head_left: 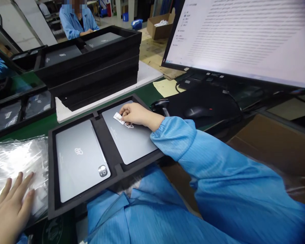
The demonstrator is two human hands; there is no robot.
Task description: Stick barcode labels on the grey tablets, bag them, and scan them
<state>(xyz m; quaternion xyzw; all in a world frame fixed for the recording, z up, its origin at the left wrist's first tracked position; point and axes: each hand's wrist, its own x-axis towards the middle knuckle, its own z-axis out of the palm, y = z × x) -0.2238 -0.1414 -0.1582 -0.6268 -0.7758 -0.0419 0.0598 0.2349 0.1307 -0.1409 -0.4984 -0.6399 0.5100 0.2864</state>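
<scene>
My right hand (132,114) pinches a small white barcode label (119,118) above the back of the right-hand grey tablet (128,145). Whether the label touches the tablet, I cannot tell. A second grey tablet (76,173), with its camera block at the lower right, lies beside it. Both rest back side up in the two recesses of a black foam tray (101,135). At the lower left my left hand (11,210) is open, fingers spread over a pile of clear plastic bags (20,159).
Stacked black trays (96,71) with tablets stand on a white board behind. More trays with bagged tablets (38,103) lie at left. A monitor (239,40), a mouse (197,112) and a scanner (162,105) occupy the right. Co-workers in blue sit beyond and at the left edge.
</scene>
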